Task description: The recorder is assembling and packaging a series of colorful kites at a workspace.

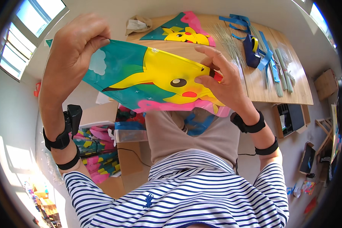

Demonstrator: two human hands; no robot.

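Cartoon-printed plastic sheet (161, 81) (teal, yellow and pink) stretches above the lap (201, 146); the left hand (78, 38) pinches its upper edge, fingers closed, while the loosely curled right hand (227, 74) holds its other end, forefinger raised.

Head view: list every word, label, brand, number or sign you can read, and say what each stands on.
None can be read.
Printed sheet pinched by the left hand: a cartoon picture, no lettering visible.
Striped shirt: a small blue embroidered emblem, no readable letters.
Dark blue tape dispenser: any marking is too small to read.
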